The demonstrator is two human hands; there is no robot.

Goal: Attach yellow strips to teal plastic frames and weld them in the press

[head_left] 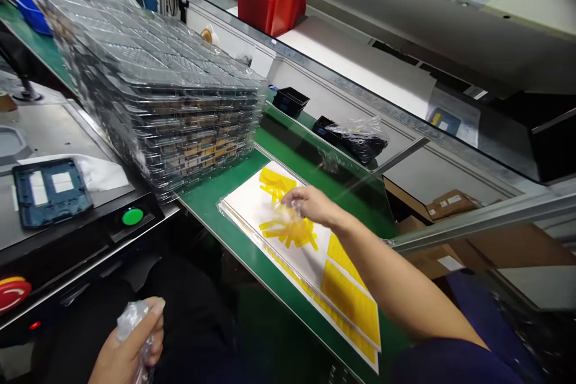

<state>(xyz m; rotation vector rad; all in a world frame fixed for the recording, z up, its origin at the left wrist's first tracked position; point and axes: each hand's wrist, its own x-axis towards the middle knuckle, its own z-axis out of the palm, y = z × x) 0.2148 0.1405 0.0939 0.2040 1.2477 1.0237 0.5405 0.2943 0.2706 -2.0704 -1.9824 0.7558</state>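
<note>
Yellow strips (288, 229) on the white sheet (252, 204): your right hand (310, 204) pinches clear film over them, left hand (128, 348) fisted around crumpled plastic (130, 315) well below the sheet.

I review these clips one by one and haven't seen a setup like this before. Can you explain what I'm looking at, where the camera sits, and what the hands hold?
There is no robot here: the one picture comes from a camera on a person's head, looking down at their own hands. The right hand reaches over a white sheet on the green belt, its fingers at a bunch of loose yellow strips. More yellow labels lie in rows on the sheet. The left hand, low down, grips a crumpled clear film. A stack of clear trays stands on the belt; left of it is a machine with a green button.
</note>
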